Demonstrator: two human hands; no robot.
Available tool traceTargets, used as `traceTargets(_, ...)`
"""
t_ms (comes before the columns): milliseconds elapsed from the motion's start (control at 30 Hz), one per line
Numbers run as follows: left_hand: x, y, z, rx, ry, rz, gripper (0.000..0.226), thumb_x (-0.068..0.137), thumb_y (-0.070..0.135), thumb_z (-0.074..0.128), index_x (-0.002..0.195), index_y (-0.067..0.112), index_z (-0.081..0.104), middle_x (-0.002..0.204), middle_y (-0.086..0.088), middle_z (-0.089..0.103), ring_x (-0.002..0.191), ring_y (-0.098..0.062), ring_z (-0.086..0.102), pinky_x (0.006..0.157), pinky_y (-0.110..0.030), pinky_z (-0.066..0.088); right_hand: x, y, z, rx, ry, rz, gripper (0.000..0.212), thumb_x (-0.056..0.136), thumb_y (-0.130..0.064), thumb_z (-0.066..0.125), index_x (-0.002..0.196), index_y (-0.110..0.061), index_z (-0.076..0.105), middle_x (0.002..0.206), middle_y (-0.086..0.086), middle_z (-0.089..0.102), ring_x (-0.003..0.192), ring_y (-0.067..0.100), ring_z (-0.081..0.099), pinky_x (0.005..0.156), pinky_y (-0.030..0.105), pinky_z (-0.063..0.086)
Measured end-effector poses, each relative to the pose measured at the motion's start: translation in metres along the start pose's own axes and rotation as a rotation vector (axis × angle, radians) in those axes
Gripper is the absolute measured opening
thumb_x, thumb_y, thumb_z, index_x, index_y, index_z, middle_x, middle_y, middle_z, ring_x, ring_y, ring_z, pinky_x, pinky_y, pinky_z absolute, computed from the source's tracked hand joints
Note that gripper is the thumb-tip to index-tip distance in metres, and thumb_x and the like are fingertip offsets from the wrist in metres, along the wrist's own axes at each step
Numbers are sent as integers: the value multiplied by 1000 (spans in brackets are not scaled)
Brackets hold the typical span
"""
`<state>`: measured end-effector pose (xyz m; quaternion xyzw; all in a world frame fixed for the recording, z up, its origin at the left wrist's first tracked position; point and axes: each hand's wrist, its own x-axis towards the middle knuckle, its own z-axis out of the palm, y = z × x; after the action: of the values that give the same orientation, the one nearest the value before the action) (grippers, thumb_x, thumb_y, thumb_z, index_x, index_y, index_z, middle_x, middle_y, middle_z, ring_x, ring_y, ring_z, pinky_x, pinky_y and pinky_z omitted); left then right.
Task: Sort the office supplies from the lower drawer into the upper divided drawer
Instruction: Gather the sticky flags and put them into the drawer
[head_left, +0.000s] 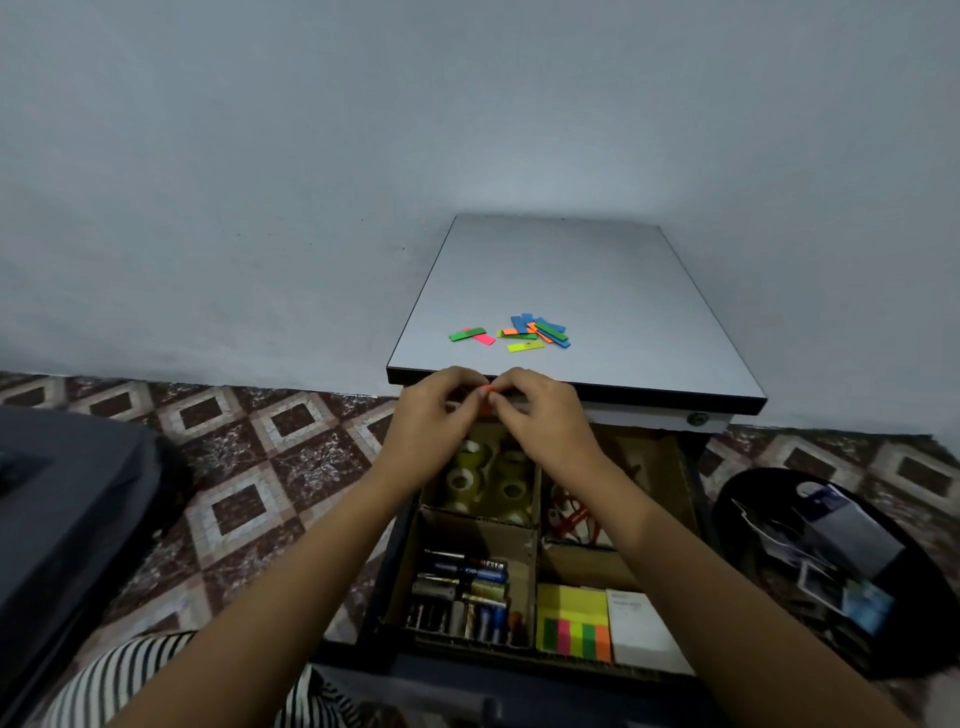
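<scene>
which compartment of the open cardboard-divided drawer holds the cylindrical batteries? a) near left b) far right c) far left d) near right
a: the cylindrical batteries lie in the near-left compartment of the open cardboard-divided drawer, in front of the clear tape rolls and to the left of the neon sticky notes.

two hands, left hand (434, 418) and right hand (543, 415), meet above an open divided drawer (536, 561), pinching a small orange piece (485, 399). inside: tape rolls (485, 483) far left, batteries (462, 592) near left, sticky notes (571, 618) near right. coloured tabs (535, 332) lie scattered on the cabinet top (571, 265).
</scene>
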<state>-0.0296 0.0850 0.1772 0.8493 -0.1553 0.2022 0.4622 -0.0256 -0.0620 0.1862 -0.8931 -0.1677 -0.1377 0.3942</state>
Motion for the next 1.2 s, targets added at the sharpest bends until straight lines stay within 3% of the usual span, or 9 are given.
traceTargets(100, -16, 12, 7, -123, -2, -86, 9, 88, 11, 62, 90, 17, 69, 83, 17, 65, 79, 9, 60, 69, -6, 45, -24, -2, -6, 194, 4, 119, 5, 89, -24, 62, 90, -20, 65, 87, -8, 65, 83, 2, 60, 71, 13, 48)
traceTargets(333, -61, 16, 22, -203, -86, -200, 13, 88, 16, 63, 85, 29, 65, 85, 12, 66, 82, 3, 60, 73, -12, 48, -76, 8, -12, 409, -11, 260, 7, 90, -17, 62, 85, -21, 66, 80, -3, 66, 74, 1, 61, 64, 16, 48)
traceTargets(467, -88, 14, 35, -228, -179, -305, 13, 88, 18, 63, 84, 29, 66, 85, 11, 67, 82, -2, 63, 76, -24, 53, -105, 23, -10, 345, -22, 328, 19, 90, -18, 61, 80, -34, 62, 72, -11, 63, 70, -7, 59, 62, 12, 42)
traceTargets(600, -107, 12, 50, -182, -255, -378, 14, 87, 17, 65, 81, 29, 66, 82, 14, 65, 79, 5, 59, 75, -14, 47, -135, 39, -15, 239, -115, 399, 18, 91, -21, 60, 75, -27, 67, 68, -11, 62, 66, -3, 57, 60, 11, 40)
traceTargets(700, -118, 13, 58, -172, -295, -389, 17, 87, 18, 64, 78, 33, 63, 79, 16, 64, 76, 7, 58, 72, -15, 46, -152, 55, -17, 160, -157, 495, 18, 89, -18, 62, 72, -24, 66, 68, -7, 62, 63, 2, 55, 63, 21, 41)
traceTargets(833, -124, 16, 62, -186, -306, -405, 23, 88, 15, 62, 74, 34, 61, 78, 13, 64, 77, 0, 58, 68, -13, 44, -163, 68, -16, 93, -185, 582, 14, 87, -15, 62, 77, -25, 62, 76, 7, 67, 76, 20, 66, 69, 27, 49)
traceTargets(1033, -124, 13, 61, -209, -260, -430, 18, 87, 12, 64, 76, 27, 64, 73, 12, 60, 68, 8, 53, 61, -8, 40, -160, 74, -10, -42, -294, 595, 24, 86, -17, 59, 69, -34, 57, 69, -1, 68, 73, 16, 66, 76, 36, 53)
traceTargets(1133, -124, 12, 62, -220, -257, -449, 13, 87, 11, 64, 79, 22, 66, 73, 11, 60, 67, 7, 52, 61, -8, 40, -155, 75, -7, -46, -361, 621, 21, 87, -16, 59, 71, -30, 59, 72, -6, 62, 72, 15, 63, 66, 27, 51)
traceTargets(1200, -125, 11, 62, -217, -257, -452, 12, 87, 12, 64, 80, 22, 66, 73, 12, 60, 67, 6, 53, 62, -10, 40, -153, 75, -6, -84, -408, 632, 14, 89, -18, 59, 77, -26, 62, 71, -13, 57, 66, 6, 57, 54, 13, 43)
